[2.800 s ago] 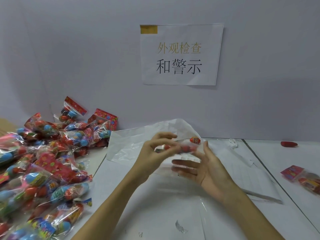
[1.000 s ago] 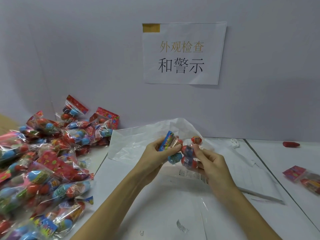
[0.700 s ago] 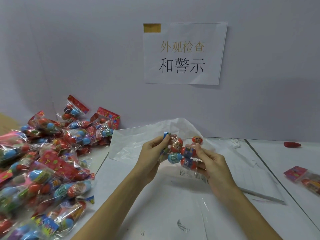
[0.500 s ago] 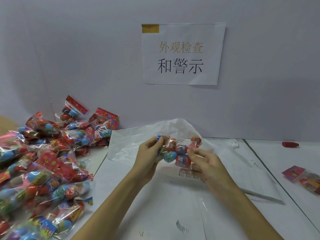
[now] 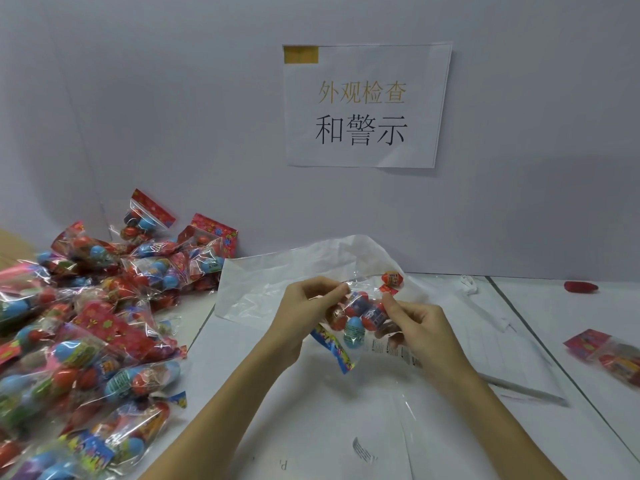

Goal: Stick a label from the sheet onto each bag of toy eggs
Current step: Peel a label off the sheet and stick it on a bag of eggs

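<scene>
Bag (image 5: 360, 317) of red and blue eggs: one, held above mid-bench between both hands. Left hand (image 5: 304, 313) pinches its upper left edge, fingers curled. Right hand (image 5: 420, 327) pinches its right side, thumb on top. One pile (image 5: 86, 327) of bags, too many to count, covers the bench's left edge. One separate bag (image 5: 613, 355) lies at the right edge.
</scene>
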`<state>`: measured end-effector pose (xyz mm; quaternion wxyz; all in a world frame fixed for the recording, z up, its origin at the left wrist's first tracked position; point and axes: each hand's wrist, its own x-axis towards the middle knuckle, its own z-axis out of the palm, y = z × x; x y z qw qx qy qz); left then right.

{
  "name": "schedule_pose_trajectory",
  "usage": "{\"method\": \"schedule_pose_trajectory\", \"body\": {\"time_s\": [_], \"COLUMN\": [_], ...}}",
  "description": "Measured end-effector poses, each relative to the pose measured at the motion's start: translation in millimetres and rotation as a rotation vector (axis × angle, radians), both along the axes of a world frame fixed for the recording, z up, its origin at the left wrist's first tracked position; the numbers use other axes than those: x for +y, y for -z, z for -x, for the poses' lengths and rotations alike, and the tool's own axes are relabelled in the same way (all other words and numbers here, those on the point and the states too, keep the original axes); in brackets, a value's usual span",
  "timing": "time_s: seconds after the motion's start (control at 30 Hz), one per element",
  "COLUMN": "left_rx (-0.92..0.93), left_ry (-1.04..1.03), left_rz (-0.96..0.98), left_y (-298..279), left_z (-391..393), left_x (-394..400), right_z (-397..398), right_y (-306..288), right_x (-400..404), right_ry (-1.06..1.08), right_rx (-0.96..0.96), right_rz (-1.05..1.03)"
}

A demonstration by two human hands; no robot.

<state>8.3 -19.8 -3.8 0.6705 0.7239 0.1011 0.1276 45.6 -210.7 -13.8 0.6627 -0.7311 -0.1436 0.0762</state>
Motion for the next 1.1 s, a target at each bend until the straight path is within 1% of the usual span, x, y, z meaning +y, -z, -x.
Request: {"method": "schedule_pose_trajectory", "body": {"time_s": [0.07,0.1,0.13,0.17,0.2,0.23,0.27,0.3,0.37,0.43,0.5,0.53,0.57,0.6,0.63,0.7,0.8,0.93,1.03,1.1], "left_rx": [-0.046,-0.05,-0.018,0.045,0.101,0.124,0.105,0.06,-0.037,-0.097,-0.166,-0.194,-0.216,-0.233,-0.251,-0.271,-0.228,-0.131,-0.017,0.0], "left_ry": [-0.132,-0.189,-0.196,-0.145,-0.058,0.028,0.077,0.083,0.051,0.025,-0.033,-0.077,-0.125,-0.154,-0.167,-0.153,-0.12,-0.006,0.096,0.169], "left_rz": [-0.147,-0.227,-0.246,-0.165,-0.008,0.155,0.28,0.353,0.413,0.474,0.5,0.458,0.356,0.224,0.105,-0.042,-0.23,-0.3,-0.462,-0.52], "left_y": [0.6,1.6,2.4,2.1,0.9,1.8,3.9,5.4,4.2,0.9,-2.4,-3.1,-3.6,-3.1,-1.8,3.5,16.4,27.7,39.7,44.4], "left_z": [-0.9,-1.6,-1.7,-2.1,-2.4,-2.6,-2.3,-2.1,-1.4,-2.2,-4.0,-4.2,-3.9,-3.9,-4.0,-4.7,-4.4,-8.8,-13.2,-13.8], "left_x": [-5.0,-7.0,-7.6,-6.0,-4.1,-2.2,-0.7,1.0,2.9,8.0,13.9,15.7,16.2,15.3,13.2,9.9,6.7,6.0,14.3,21.3], "right_z": [-0.4,-0.6,-0.5,-0.1,-0.2,-0.4,-0.8,-0.5,-0.3,-0.4,-4.0,-6.0,-8.2,-9.9,-11.1,-12.1,-13.1,-16.4,-16.7,-16.9], "right_y": [3.6,3.9,3.5,2.6,2.2,1.5,1.8,1.5,0.5,1.5,6.1,9.1,12.2,15.9,19.0,25.9,31.8,33.7,35.1,35.3], "right_x": [1.9,2.2,2.4,2.3,2.1,2.2,2.0,2.0,1.7,0.9,-2.3,-4.4,-6.1,-8.2,-9.5,-9.9,-6.6,-2.9,-1.3,-2.0], "right_ry": [0.038,0.032,-0.008,-0.063,-0.109,-0.15,-0.192,-0.233,-0.282,-0.233,-0.071,-0.012,-0.013,-0.057,-0.115,-0.187,-0.197,-0.176,-0.18,-0.192], "right_rx": [0.025,0.073,0.138,0.211,0.282,0.342,0.379,0.384,0.303,0.13,-0.145,-0.287,-0.395,-0.449,-0.458,-0.468,-0.527,-0.562,-0.581,-0.591], "right_rz": [-0.06,-0.138,-0.237,-0.344,-0.439,-0.511,-0.547,-0.544,-0.44,-0.258,0.034,0.222,0.394,0.53,0.625,0.731,0.751,0.727,0.723,0.71]}}
